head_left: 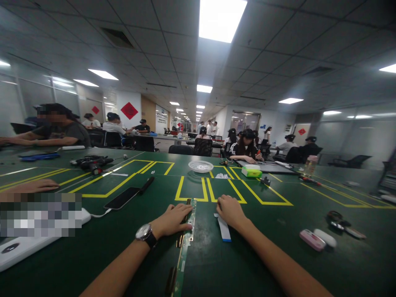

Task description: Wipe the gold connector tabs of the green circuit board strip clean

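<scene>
A long, narrow green circuit board (pixel 183 264) lies lengthwise on the green table in front of me, with brownish flexible tabs along its left edge. My left hand (pixel 173 218), wearing a wristwatch, holds the board near its far end, fingers and thumb pressed onto it. To the right, my right hand (pixel 230 210) is closed with its fingers curled down at the top of a white flat ribbon cable (pixel 224 229). The cable's blue-tipped end points toward me. The fingertips of this hand are partly hidden.
Ahead sit a white plastic basket (pixel 201 166) and a green tissue pack (pixel 251 171). On the left are a phone (pixel 122 199) with a cable and a white power strip-like device (pixel 37 247). Pink case (pixel 312 240) at right. Another person's hand (pixel 34 185) rests at left.
</scene>
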A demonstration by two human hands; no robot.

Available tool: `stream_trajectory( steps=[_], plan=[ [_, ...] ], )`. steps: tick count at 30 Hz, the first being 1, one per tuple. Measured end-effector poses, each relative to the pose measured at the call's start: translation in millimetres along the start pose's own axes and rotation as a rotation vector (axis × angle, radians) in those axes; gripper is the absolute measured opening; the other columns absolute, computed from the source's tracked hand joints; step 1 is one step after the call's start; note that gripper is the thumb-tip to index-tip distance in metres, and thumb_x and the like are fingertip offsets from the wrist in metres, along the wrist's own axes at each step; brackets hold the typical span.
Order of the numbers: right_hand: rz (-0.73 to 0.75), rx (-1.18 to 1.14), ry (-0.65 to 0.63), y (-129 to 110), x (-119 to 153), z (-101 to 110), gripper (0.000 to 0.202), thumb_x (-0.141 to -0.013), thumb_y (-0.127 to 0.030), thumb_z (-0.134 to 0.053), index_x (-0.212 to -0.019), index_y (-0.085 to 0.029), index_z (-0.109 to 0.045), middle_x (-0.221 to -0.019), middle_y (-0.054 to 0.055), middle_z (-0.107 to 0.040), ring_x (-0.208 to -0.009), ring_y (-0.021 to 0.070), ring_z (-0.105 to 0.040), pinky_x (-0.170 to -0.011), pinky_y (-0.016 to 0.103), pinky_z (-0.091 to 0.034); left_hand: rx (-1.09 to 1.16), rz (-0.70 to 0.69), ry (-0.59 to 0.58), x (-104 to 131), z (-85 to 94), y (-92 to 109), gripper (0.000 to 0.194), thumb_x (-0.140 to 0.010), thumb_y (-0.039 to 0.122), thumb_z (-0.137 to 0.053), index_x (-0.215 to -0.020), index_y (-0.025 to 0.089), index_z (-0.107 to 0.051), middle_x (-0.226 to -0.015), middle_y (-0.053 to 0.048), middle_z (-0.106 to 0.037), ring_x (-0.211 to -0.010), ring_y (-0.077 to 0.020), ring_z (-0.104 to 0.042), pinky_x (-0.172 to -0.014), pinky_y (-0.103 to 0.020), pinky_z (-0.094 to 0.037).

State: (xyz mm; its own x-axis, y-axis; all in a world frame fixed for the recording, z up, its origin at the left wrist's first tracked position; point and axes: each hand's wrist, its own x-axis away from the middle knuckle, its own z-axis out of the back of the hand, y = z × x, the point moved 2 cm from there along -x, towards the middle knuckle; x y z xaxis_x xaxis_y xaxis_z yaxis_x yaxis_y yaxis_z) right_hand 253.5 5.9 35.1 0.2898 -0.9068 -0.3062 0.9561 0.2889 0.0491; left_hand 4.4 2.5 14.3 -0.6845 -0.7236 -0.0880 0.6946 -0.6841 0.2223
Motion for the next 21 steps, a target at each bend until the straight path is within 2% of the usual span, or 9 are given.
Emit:
stream_trajectory(
  steps=[2,5,7,10,12,14,17,21],
  plan=[
    [-0.099,0.044,-0.039,13,-2,-4,0.024,-0.087,-0.021,-0.044,-0.089,-0.012,-0.067,-0.093,0.018,-0.064,-0.089,0.0273,-0.060,-0.077,0.037,-0.044,-0.032,0.030,0.006,0,-0.8,-5,0.058,-0.091,0.059,-0.041,-0.141,0.029,-0.034,-0.147,-0.009,-0.035,-0.131,-0.0304,-0.032,-0.098,-0.047,-0.028],
    [-0.029,0.005,-0.089,8,-1,-10,0.023,-0.085,-0.017,-0.045,-0.088,-0.012,-0.067,-0.092,0.015,-0.065,-0.087,0.0239,-0.062,-0.077,0.032,-0.045,-0.051,0.064,-0.014,0,-1.7,-8,0.060,-0.092,0.059,-0.037,-0.143,0.028,-0.032,-0.149,-0.009,-0.032,-0.132,-0.0306,-0.030,-0.099,-0.049,-0.026],
    [0.133,-0.092,-0.090,-9,1,-13,0.022,-0.085,-0.016,-0.046,-0.091,-0.015,-0.067,-0.094,0.010,-0.066,-0.092,0.0202,-0.061,-0.083,0.028,-0.044,-0.050,0.076,-0.042,0,-2.6,-8,0.065,-0.091,0.063,-0.036,-0.145,0.027,-0.029,-0.150,-0.010,-0.029,-0.134,-0.0308,-0.028,-0.101,-0.049,-0.025],
    [0.453,-0.337,-0.053,-40,8,-16,0.025,-0.084,-0.011,-0.047,-0.100,-0.017,-0.065,-0.104,0.007,-0.065,-0.101,0.0169,-0.059,-0.091,0.026,-0.042,-0.048,0.085,-0.072,0,-4.7,-8,0.073,-0.088,0.066,-0.037,-0.147,0.026,-0.024,-0.152,-0.010,-0.024,-0.136,-0.0312,-0.023,-0.103,-0.050,-0.023],
    [0.576,-0.459,-0.021,-52,12,-16,0.029,-0.083,-0.008,-0.047,-0.106,-0.018,-0.062,-0.111,0.006,-0.063,-0.105,0.0155,-0.057,-0.095,0.026,-0.041,-0.048,0.089,-0.082,0,-6.0,-9,0.075,-0.087,0.067,-0.038,-0.147,0.026,-0.022,-0.153,-0.009,-0.021,-0.137,-0.0310,-0.020,-0.104,-0.051,-0.021],
    [0.605,-0.507,0.011,-54,13,-13,0.028,-0.084,-0.010,-0.049,-0.107,-0.019,-0.062,-0.115,0.007,-0.061,-0.107,0.0160,-0.055,-0.096,0.027,-0.041,-0.045,0.093,-0.089,1,-6.1,-10,0.077,-0.086,0.068,-0.038,-0.148,0.026,-0.021,-0.154,-0.009,-0.020,-0.138,-0.0310,-0.018,-0.105,-0.052,-0.020],
    [0.569,-0.510,0.066,-43,13,-9,0.025,-0.083,-0.014,-0.053,-0.105,-0.019,-0.063,-0.114,0.008,-0.061,-0.108,0.0186,-0.053,-0.096,0.032,-0.041,-0.022,0.096,-0.109,2,-3.3,-9,0.082,-0.084,0.073,-0.034,-0.148,0.025,-0.019,-0.154,-0.009,-0.019,-0.138,-0.0317,-0.017,-0.105,-0.054,-0.019],
    [0.552,-0.502,0.051,-27,10,-11,0.023,-0.085,-0.015,-0.053,-0.104,-0.019,-0.065,-0.107,0.007,-0.064,-0.104,0.0184,-0.055,-0.094,0.033,-0.041,0.006,0.092,-0.135,2,1.0,-7,0.085,-0.082,0.076,-0.035,-0.149,0.027,-0.015,-0.155,-0.009,-0.016,-0.139,-0.0328,-0.016,-0.105,-0.056,-0.018]
  ],
)
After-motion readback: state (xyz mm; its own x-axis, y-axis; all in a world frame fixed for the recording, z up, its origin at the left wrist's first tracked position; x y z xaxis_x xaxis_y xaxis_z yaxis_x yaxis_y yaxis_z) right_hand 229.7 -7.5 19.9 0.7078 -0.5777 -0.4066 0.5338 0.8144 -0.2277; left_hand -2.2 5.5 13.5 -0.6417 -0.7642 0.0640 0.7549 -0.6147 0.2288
